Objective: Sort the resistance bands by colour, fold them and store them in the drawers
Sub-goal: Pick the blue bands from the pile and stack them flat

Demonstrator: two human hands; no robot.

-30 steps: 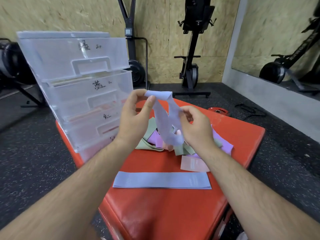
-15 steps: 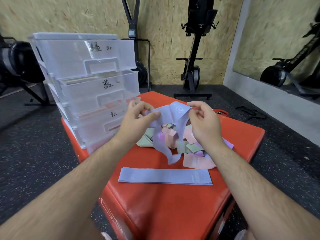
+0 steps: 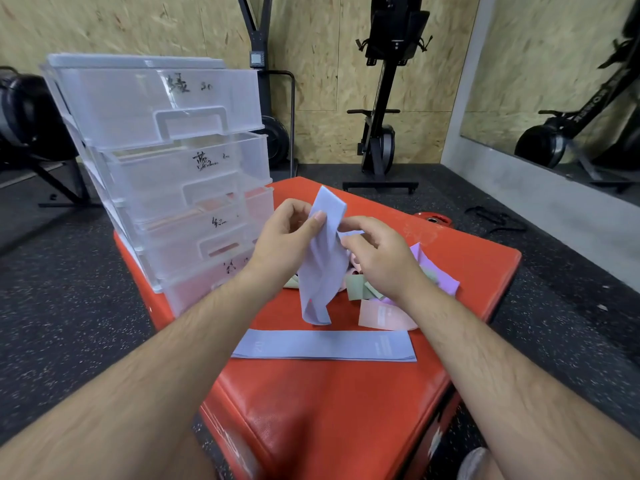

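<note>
Red padded box [image 3: 346, 410] sitting on speckled black floor [image 3: 69, 306]. Black exercise machine [image 3: 384, 98] standing against chipboard wall [image 3: 329, 64]. Mirror [image 3: 554, 81] hanging at right. Red disc [image 3: 433, 220] lying behind box.

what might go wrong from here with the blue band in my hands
The held blue band dangles loose from the left hand and right hand; its free end may snag the mixed pile and drag colours about. It could also land crooked on the flat blue band, untidying it.

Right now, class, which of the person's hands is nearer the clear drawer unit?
Left. The left hand is just right of the drawer unit, close to its front; the right hand lies farther right, above the loose bands.
</note>
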